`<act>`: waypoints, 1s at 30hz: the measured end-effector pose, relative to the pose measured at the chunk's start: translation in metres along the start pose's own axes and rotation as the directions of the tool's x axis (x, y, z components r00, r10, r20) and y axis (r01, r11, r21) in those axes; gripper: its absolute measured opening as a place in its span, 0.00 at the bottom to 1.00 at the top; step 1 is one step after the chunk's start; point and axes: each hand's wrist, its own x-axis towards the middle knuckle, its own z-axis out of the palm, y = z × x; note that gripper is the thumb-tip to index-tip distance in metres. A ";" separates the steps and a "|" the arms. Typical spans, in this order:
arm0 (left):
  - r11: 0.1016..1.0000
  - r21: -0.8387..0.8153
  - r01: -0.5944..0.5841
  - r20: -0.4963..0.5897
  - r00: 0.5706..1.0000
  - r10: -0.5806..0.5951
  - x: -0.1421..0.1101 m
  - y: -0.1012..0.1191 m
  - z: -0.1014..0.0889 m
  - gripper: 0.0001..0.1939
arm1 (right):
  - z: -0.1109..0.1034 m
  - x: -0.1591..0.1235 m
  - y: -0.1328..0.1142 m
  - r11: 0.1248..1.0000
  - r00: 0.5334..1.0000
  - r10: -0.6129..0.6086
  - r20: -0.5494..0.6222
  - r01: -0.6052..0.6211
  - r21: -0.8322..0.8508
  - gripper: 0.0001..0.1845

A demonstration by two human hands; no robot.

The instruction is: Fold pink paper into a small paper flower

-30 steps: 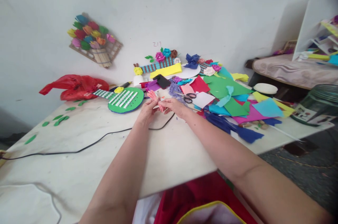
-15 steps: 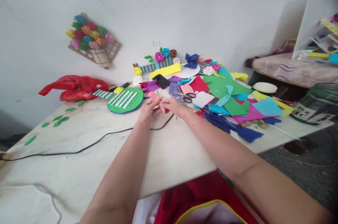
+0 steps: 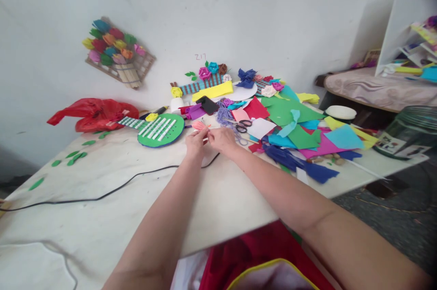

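Observation:
Over the middle of the white table, a small piece of folded pink paper (image 3: 198,125) pokes out above my fingers; its lower part is hidden by them. My left hand (image 3: 197,140) has its fingers closed around it. Close beside, my right hand (image 3: 221,139) is pinched at the same paper, fingertips meeting those of the left. A green cardboard guitar (image 3: 163,129) with white strips lies just left of my hands. To their right are dark-handled scissors (image 3: 243,126) and a tangle of lavender yarn (image 3: 224,114).
Coloured paper pieces (image 3: 290,117) cover the table's right side, near a large glass jar (image 3: 403,133). A black cable (image 3: 112,192) crosses the table. Back left lies a red plastic bag (image 3: 99,114), with green paper leaves (image 3: 72,154) in front.
My hands have come closer together, the right one turning inward over the pink paper. Less of the paper shows now below the fingers. The view has shifted slightly.

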 end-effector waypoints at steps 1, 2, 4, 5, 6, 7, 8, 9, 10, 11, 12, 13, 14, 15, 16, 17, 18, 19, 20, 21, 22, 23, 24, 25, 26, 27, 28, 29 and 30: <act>1.000 0.001 -0.009 -0.013 1.000 0.009 0.000 -0.001 0.001 0.18 | 0.001 -0.001 -0.001 0.998 1.000 -0.025 0.008 0.025 -0.050 0.16; 1.000 0.000 -0.016 -0.022 1.000 0.016 0.000 -0.001 0.002 0.18 | 0.001 -0.002 -0.002 0.994 0.999 -0.049 0.015 0.050 -0.098 0.16; 1.000 -0.008 -0.024 -0.035 0.999 0.024 0.000 -0.002 0.002 0.18 | 0.001 -0.003 -0.004 0.979 0.996 -0.091 0.025 0.094 -0.183 0.16; 1.000 -0.012 -0.025 -0.039 0.999 0.025 0.000 -0.002 0.002 0.18 | 0.001 -0.004 -0.005 0.971 0.994 -0.104 0.029 0.108 -0.214 0.16; 1.000 -0.017 -0.024 -0.043 0.999 0.023 0.000 -0.002 0.002 0.18 | 0.001 -0.004 -0.006 0.966 0.994 -0.108 0.033 0.113 -0.233 0.16; 0.999 -0.024 -0.022 -0.044 0.999 0.020 0.000 -0.003 0.001 0.18 | 0.001 -0.005 -0.006 0.964 0.994 -0.106 0.034 0.111 -0.241 0.17; 0.999 -0.033 -0.016 -0.039 0.999 0.014 0.000 -0.003 0.001 0.17 | 0.001 -0.005 -0.006 0.966 0.995 -0.095 0.032 0.100 -0.239 0.17; 0.999 -0.046 -0.007 -0.029 1.000 0.005 0.000 -0.003 0.001 0.17 | 0.002 -0.005 -0.006 0.970 0.997 -0.076 0.026 0.080 -0.230 0.17; 0.998 -0.061 0.006 -0.013 1.000 -0.007 0.000 -0.003 0.000 0.16 | 0.002 -0.005 -0.006 0.975 0.999 -0.048 0.018 0.051 -0.215 0.18; 0.997 -0.075 0.021 0.011 1.000 -0.020 -0.001 -0.003 0.000 0.16 | 0.002 -0.004 -0.005 0.980 1.000 -0.017 0.006 0.018 -0.197 0.18; 0.996 -0.087 0.034 0.039 0.999 -0.031 -0.001 -0.003 0.000 0.16 | 0.002 -0.004 -0.004 0.985 1.000 0.012 -0.008 -0.014 -0.173 0.18; 0.995 -0.093 0.043 0.065 0.997 -0.037 -0.001 -0.003 -0.001 0.15 | 0.003 -0.003 -0.002 0.990 0.999 0.036 -0.022 -0.039 -0.138 0.18; 0.994 -0.094 0.047 0.089 0.995 -0.039 -0.002 -0.002 -0.001 0.15 | 0.003 -0.002 -0.001 0.995 0.998 0.053 -0.026 -0.055 -0.084 0.18; 0.995 -0.093 0.044 0.108 0.994 -0.034 -0.002 -0.001 -0.002 0.15 | 0.003 -0.001 0.001 0.998 0.998 0.065 -0.018 -0.065 -0.006 0.18; 0.995 -0.091 0.039 0.122 0.992 -0.028 -0.001 0.000 -0.003 0.15 | 0.003 0.000 0.003 0.992 0.997 0.079 0.007 -0.079 0.100 0.18; 0.995 -0.094 0.037 0.130 0.991 -0.024 -0.001 0.001 -0.005 0.15 | 0.003 0.002 0.004 0.967 0.994 0.098 0.047 -0.106 0.230 0.18; 0.994 -0.099 0.036 0.133 0.991 -0.023 0.000 0.001 -0.006 0.16 | 0.002 0.003 0.006 0.916 0.988 0.118 0.100 -0.147 0.372 0.19; 0.993 -0.104 0.050 0.139 0.990 -0.035 0.000 0.002 -0.008 0.16 | 0.002 0.005 0.007 0.839 0.978 0.140 0.156 -0.201 0.506 0.19; 0.992 -0.108 0.063 0.145 0.988 -0.047 0.001 0.003 -0.009 0.16 | 0.001 0.006 0.008 0.744 0.964 0.165 0.208 -0.260 0.616 0.19; 0.991 -0.108 0.075 0.153 0.987 -0.059 0.002 0.003 -0.011 0.16 | 0.001 0.007 0.010 0.649 0.950 0.186 0.250 -0.310 0.695 0.18; 0.991 -0.103 0.085 0.163 0.984 -0.067 0.003 0.003 -0.012 0.17 | 0.001 0.008 0.011 0.572 0.938 0.201 0.281 -0.345 0.744 0.16; 0.991 -0.097 0.089 0.175 0.982 -0.071 0.004 0.003 -0.013 0.17 | 0.000 0.009 0.012 0.522 0.930 0.210 0.302 -0.368 0.769 0.15; 0.992 -0.091 0.090 0.188 0.980 -0.072 0.005 0.003 -0.014 0.17 | 0.000 0.009 0.013 0.501 0.926 0.211 0.314 -0.378 0.779 0.13; 0.992 -0.086 0.089 0.197 0.978 -0.071 0.005 0.003 -0.015 0.17 | -0.001 0.009 0.014 0.505 0.928 0.200 0.315 -0.373 0.778 0.12; 0.993 -0.083 0.089 0.201 0.977 -0.070 0.006 0.003 -0.016 0.17 | -0.001 0.009 0.015 0.526 0.935 0.178 0.308 -0.355 0.773 0.11; 0.993 -0.081 0.090 0.201 0.977 -0.072 0.007 0.002 -0.016 0.18 | -0.001 0.008 0.016 0.557 0.945 0.148 0.293 -0.324 0.765 0.11; 0.993 -0.078 0.092 0.197 0.977 -0.075 0.007 0.002 -0.017 0.18 | -0.001 0.008 0.016 0.589 0.955 0.114 0.275 -0.288 0.755 0.10; 0.993 -0.075 0.093 0.194 0.978 -0.077 0.008 0.002 -0.018 0.18 | 0.000 0.008 0.017 0.619 0.963 0.082 0.258 -0.252 0.744 0.10; 0.993 -0.071 0.094 0.191 0.978 -0.079 0.008 0.001 -0.018 0.18 | 0.001 0.008 0.018 0.643 0.968 0.056 0.244 -0.221 0.733 0.10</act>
